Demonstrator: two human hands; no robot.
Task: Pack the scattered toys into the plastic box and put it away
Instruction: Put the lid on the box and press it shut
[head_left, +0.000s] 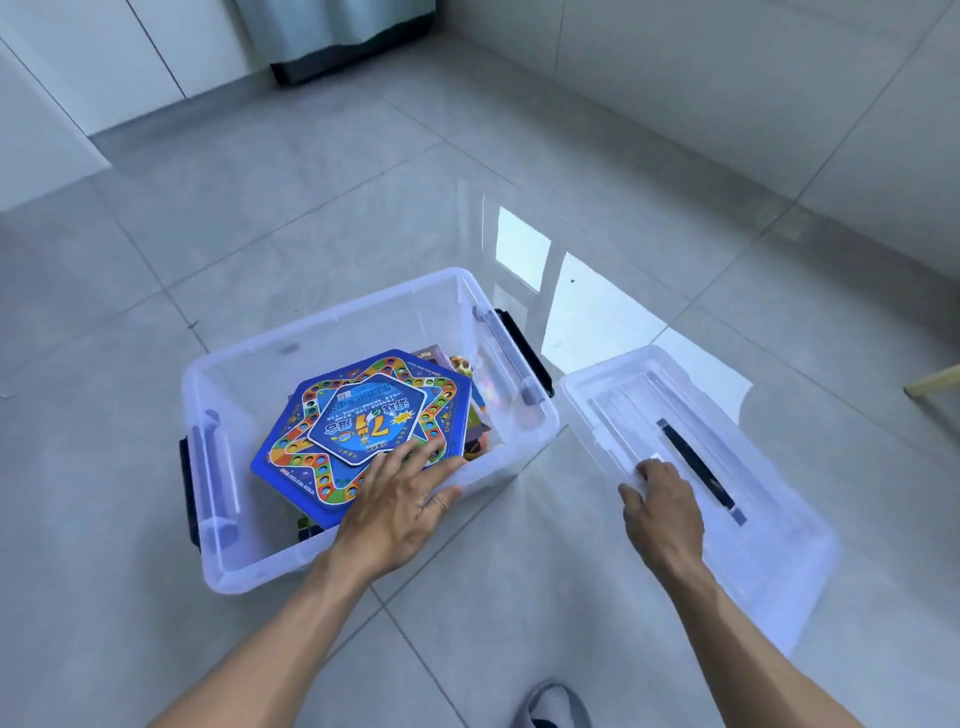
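Note:
A clear plastic box (332, 327) with dark side latches stands on the tiled floor. Inside it a blue hexagonal board game (358, 421) lies tilted on top of other toys (470, 395), which are mostly hidden. My left hand (400, 504) rests flat on the near edge of the game and on the box's front rim, fingers spread. To the right, the clear lid (769, 551) with a dark handle lies on the floor. My right hand (662, 506) lies on the lid's near left part, fingers curled on its edge.
White cabinets (78, 78) stand at the far left, and a dark-based unit (337, 47) at the far middle. A wall runs along the right. A pale wooden leg (935, 382) pokes in at the right edge. A grey slipper (550, 706) shows at the bottom.

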